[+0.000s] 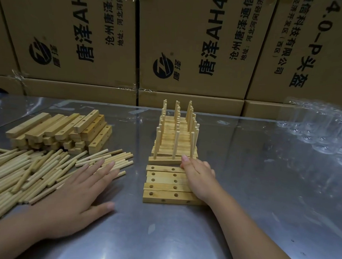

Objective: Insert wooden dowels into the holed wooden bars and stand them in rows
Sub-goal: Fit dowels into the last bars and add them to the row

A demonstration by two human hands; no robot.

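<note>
cardboard boxes (stacked) behind steel table
</note>
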